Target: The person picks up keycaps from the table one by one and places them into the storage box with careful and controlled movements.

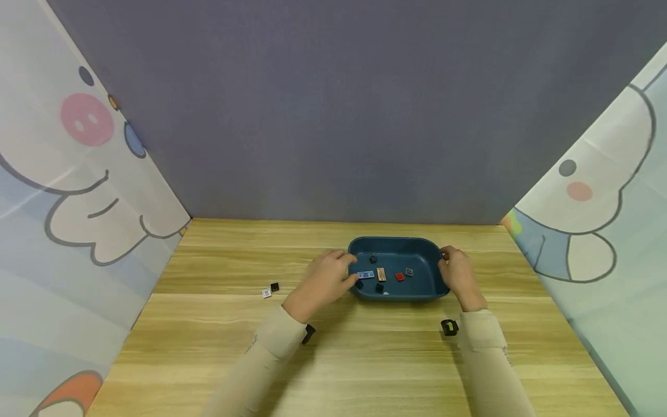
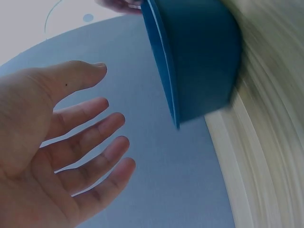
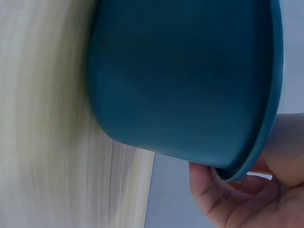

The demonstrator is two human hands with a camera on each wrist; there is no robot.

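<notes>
A dark teal oblong plastic basin [image 1: 406,246] stands on the wooden table and holds several small pieces, among them a blue-and-white tile [image 1: 366,275], a tan tile [image 1: 381,274], a red square piece [image 1: 400,277] and black ones. My right hand [image 1: 458,273] grips its right rim; in the right wrist view, thumb and fingers of the right hand [image 3: 256,202] pinch the basin's edge [image 3: 190,95]. At the left end is my left hand [image 1: 327,276], fingers spread. The left wrist view shows this left hand [image 2: 28,142] holding nothing, apart from the basin [image 2: 204,61].
Left of the basin, a small white square piece [image 1: 267,293] and a black one [image 1: 275,286] lie on the table [image 1: 219,347]. A grey panel [image 1: 333,116] rises behind, with cartoon-printed sheets on the left [image 1: 31,243] and right [image 1: 615,301].
</notes>
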